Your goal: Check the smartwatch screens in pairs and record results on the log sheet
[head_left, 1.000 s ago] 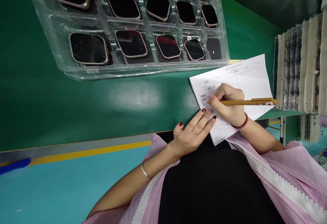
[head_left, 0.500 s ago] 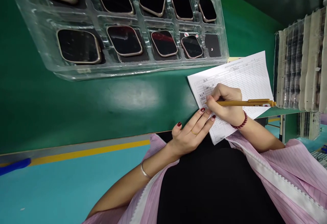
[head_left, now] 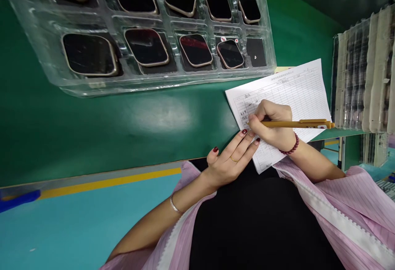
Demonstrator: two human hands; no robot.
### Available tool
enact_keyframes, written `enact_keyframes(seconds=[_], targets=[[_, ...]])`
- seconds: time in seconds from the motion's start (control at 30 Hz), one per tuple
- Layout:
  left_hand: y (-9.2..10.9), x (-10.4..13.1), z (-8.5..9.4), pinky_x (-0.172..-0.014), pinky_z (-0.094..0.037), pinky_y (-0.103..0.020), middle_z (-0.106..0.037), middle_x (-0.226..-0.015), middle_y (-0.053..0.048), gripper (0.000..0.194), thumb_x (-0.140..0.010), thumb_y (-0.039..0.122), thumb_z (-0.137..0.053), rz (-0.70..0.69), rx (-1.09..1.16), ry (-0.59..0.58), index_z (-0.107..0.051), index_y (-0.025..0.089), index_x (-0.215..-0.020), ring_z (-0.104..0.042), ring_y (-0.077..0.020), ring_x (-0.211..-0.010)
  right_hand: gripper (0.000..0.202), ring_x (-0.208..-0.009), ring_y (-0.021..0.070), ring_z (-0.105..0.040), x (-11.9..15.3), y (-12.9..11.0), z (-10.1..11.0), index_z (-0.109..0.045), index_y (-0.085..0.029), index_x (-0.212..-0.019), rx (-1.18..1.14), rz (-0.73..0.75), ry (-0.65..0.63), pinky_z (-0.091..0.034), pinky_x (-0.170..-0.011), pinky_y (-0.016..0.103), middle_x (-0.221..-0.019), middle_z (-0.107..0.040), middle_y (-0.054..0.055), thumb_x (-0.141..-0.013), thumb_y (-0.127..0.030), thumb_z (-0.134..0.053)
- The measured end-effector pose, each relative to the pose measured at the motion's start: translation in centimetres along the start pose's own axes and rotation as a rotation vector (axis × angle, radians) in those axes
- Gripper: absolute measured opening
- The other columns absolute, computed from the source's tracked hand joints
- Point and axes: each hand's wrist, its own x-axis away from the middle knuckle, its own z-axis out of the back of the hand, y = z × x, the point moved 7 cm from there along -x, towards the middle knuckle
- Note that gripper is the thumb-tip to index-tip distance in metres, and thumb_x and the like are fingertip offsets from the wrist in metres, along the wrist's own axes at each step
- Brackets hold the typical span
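My right hand (head_left: 273, 124) is closed around a yellow pen (head_left: 308, 123), its tip against a printed form (head_left: 305, 93) with a ruled table and some handwriting. The form lies tilted on the green tabletop (head_left: 148, 126), partly past the front edge. My left hand (head_left: 230, 157) rests flat with fingers stretched, the fingertips on the form's left edge just below the pen tip. Part of the sheet is hidden under my right hand.
A clear plastic tray (head_left: 173, 81) with several square watch-like devices (head_left: 146, 47) sits beyond the form. Stacked trays (head_left: 354, 81) stand at the right. A blue object (head_left: 20, 201) shows at the far left, below the table edge.
The view has shifted slightly, so the tray appears a little further left and up. A few more strokes appear beside the pen tip; both hands keep nearly the same pose.
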Motion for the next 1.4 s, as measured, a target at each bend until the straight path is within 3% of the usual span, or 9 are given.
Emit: enact_keyframes(seconds=[0.23,0.4,0.63,0.8,1.07,1.4], targets=[[0.0,-0.2,0.1,-0.121,0.004,-0.041,-0.073,-0.120,-0.002,0.027,-0.094,0.016,-0.054,0.002,-0.002,0.004,-0.072,0.026,-0.112,-0.067,-0.0176,-0.116,0.033,-0.046,0.0075,-0.040,-0.1,0.4,0.1,-0.037,-0.020,-0.058,-0.059,-0.036,-0.012,-0.030,-0.043,0.023,-0.051,-0.041,-0.006,-0.079,-0.010,-0.060],[-0.1,-0.4,0.2,-0.121,0.005,-0.041,-0.072,-0.120,-0.003,0.027,-0.095,0.019,-0.054,0.006,-0.004,-0.010,-0.072,0.026,-0.113,-0.066,-0.0184,-0.117,0.032,-0.046,0.0072,-0.035,0.0,1.3,0.4,-0.042,-0.020,-0.062,-0.193,-0.137,-0.008,-0.028,-0.043,0.022,-0.053,-0.041,-0.006,-0.081,-0.019,-0.067],[-0.1,-0.6,0.3,-0.120,0.005,-0.040,-0.074,-0.116,-0.004,0.026,-0.094,0.018,-0.054,0.007,0.030,0.005,-0.073,0.026,-0.110,-0.067,-0.0195,-0.115,0.034,-0.046,0.0076,-0.040,0.2,0.5,0.5,-0.037,-0.020,-0.059,-0.027,-0.068,0.013,-0.032,-0.044,0.022,-0.052,-0.043,-0.006,-0.080,-0.013,-0.063],[-0.4,-0.6,0.3,-0.119,0.008,-0.035,-0.076,-0.114,-0.004,0.030,-0.092,0.016,-0.058,0.043,0.106,0.002,-0.070,0.027,-0.117,-0.067,-0.0204,-0.116,0.032,-0.045,0.0080,-0.041,0.2,0.4,0.3,-0.037,-0.020,-0.058,0.048,-0.070,0.014,-0.032,-0.043,0.022,-0.051,-0.044,-0.005,-0.079,-0.015,-0.061],[-0.3,-0.7,0.3,-0.120,0.007,-0.037,-0.074,-0.115,-0.002,0.028,-0.094,0.018,-0.056,0.015,0.054,-0.020,-0.071,0.030,-0.114,-0.070,-0.0200,-0.111,0.032,-0.045,0.0074,-0.040,0.1,0.3,0.4,-0.037,-0.020,-0.058,0.027,-0.042,0.022,-0.031,-0.043,0.021,-0.051,-0.043,-0.006,-0.078,-0.012,-0.061],[-0.2,-0.6,0.3,-0.120,0.005,-0.040,-0.075,-0.115,-0.004,0.024,-0.093,0.017,-0.057,0.013,0.038,0.009,-0.072,0.026,-0.110,-0.067,-0.0201,-0.115,0.031,-0.045,0.0080,-0.040,0.1,0.3,0.4,-0.036,-0.020,-0.058,0.047,-0.055,0.007,-0.032,-0.043,0.022,-0.050,-0.043,-0.005,-0.078,-0.014,-0.059]])
